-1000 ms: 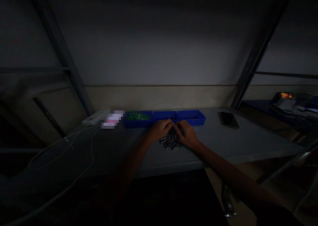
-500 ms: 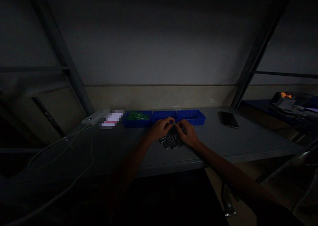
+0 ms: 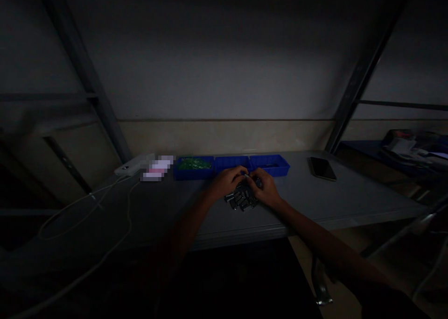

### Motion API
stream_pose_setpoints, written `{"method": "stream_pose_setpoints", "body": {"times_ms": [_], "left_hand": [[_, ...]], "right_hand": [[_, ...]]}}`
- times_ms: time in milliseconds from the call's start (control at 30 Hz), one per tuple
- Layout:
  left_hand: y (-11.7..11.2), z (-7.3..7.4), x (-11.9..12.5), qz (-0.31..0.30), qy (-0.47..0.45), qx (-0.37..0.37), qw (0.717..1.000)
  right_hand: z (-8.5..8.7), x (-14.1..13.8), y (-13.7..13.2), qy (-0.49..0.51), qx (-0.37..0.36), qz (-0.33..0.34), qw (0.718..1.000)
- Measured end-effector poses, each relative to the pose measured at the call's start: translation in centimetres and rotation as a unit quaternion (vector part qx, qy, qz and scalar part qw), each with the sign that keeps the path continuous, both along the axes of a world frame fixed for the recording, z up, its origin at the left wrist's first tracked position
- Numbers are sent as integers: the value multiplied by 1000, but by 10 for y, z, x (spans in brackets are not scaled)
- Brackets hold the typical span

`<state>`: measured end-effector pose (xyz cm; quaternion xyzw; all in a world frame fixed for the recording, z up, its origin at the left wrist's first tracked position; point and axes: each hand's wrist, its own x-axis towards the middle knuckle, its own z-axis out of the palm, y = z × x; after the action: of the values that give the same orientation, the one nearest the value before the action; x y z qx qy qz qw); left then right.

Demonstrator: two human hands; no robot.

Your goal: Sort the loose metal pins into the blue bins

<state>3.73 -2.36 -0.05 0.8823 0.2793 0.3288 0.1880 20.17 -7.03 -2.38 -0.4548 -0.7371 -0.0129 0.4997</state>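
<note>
My left hand (image 3: 229, 180) and my right hand (image 3: 264, 187) meet over a pile of small shiny metal cylinders (image 3: 241, 200) on the grey table. Between the fingertips of both hands is a small metal piece (image 3: 246, 175), too dark and small to name exactly. Fingers of each hand are bent and pinched together around it. Just behind the hands stand three blue bins in a row. Green plastic pieces fill the left bin (image 3: 194, 175). My left hand partly covers the middle bin (image 3: 232, 159). A few dark thin items lie in the right bin (image 3: 276, 171).
A smartphone (image 3: 322, 168) lies on the right of the table (image 3: 301, 207). To the left are a white power strip (image 3: 131, 167), a pixelated bright patch (image 3: 157, 168) and a looping white cable (image 3: 129, 211). Metal posts rise at both sides, with a wall behind.
Both hands stay over the pile, with only slight finger movement around the small metal piece. The bins and the phone have not moved.
</note>
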Motion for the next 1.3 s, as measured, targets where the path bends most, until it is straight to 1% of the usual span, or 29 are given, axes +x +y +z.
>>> {"method": "stream_pose_setpoints", "body": {"times_ms": [133, 467, 867, 967, 1167, 1300], "left_hand": [[0, -1, 0, 2, 9, 2, 1000], [-2, 1, 0, -6, 15, 17, 1000], [-1, 1, 0, -11, 24, 7, 1000], [-1, 1, -1, -2, 25, 2, 1000], [-1, 3, -3, 47, 29, 18, 998], [-2, 5, -4, 41, 32, 12, 999]], "right_hand": [[0, 0, 0, -13, 14, -3, 1000], [0, 0, 1, -12, 10, 3, 1000], [-2, 2, 3, -20, 19, 10, 1000], [-2, 2, 3, -13, 8, 13, 1000], [-2, 2, 2, -12, -35, 19, 999], [-2, 1, 2, 7, -47, 20, 999]]}}
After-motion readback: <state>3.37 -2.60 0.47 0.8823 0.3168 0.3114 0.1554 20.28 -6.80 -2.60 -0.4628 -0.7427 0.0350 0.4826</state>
